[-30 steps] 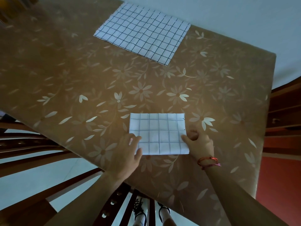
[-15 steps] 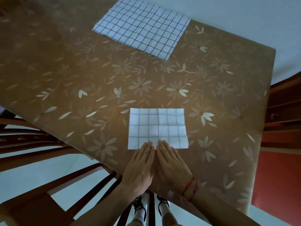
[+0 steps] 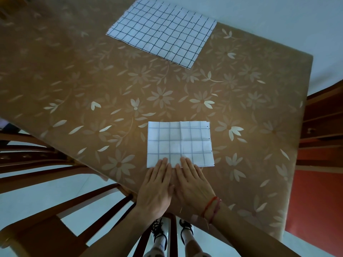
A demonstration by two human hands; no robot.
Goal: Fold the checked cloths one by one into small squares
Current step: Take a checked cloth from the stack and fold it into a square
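A folded white checked cloth [image 3: 179,141] lies as a small rectangle near the table's front edge. My left hand [image 3: 157,186] and my right hand [image 3: 191,184] lie flat side by side, fingers straight, with their fingertips pressing on the cloth's near edge. A red thread bracelet circles my right wrist. A second checked cloth [image 3: 163,30], larger and spread flat, lies at the far side of the table.
The table [image 3: 74,80] wears a brown cover with pale flowers. Wooden chairs [image 3: 46,210] stand at the near left, and another chair [image 3: 323,136] at the right edge. My shoes show below the table's front edge.
One second ago my hands held the folded cloth's left and right sides. They came together at its near edge and flattened there. The cloth has stayed in place since.
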